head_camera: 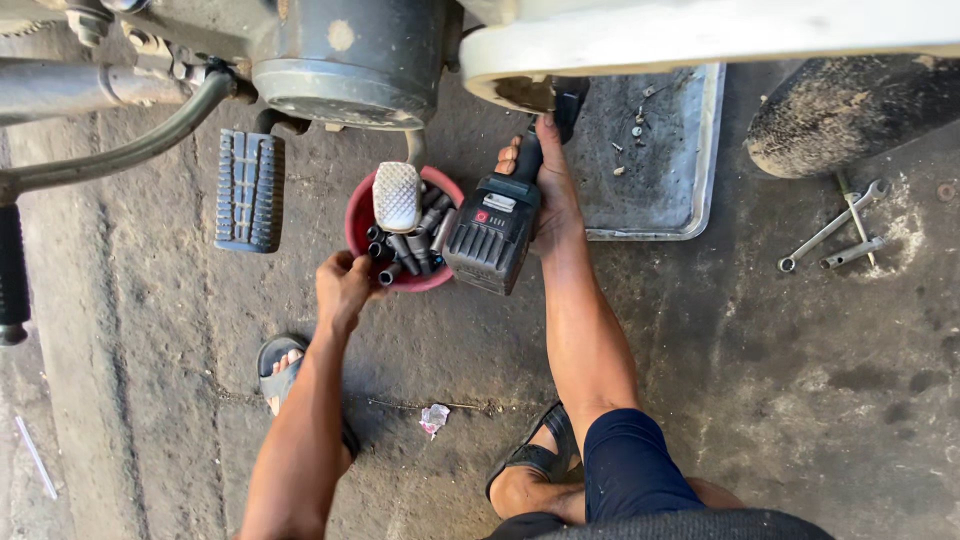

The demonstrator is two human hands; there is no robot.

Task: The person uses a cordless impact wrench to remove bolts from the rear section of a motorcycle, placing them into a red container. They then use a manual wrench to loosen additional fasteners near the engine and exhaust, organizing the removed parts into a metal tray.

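My right hand (553, 185) grips the handle of a black cordless impact wrench (497, 225), its battery end toward me and its nose pointing up under a white vehicle body panel (700, 35). My left hand (343, 285) reaches into a red bowl (357, 215) full of several dark sockets (410, 248), fingers closed around one at the bowl's near rim. A grey brake pedal pad (397, 195) hangs over the bowl.
A ribbed footrest (248, 188) and engine casing (345, 60) lie at the upper left. A metal tray (660, 170) holds small bolts. Several wrenches (838, 232) lie on the concrete at right, near a tyre (850, 110). My sandalled feet (282, 372) are below.
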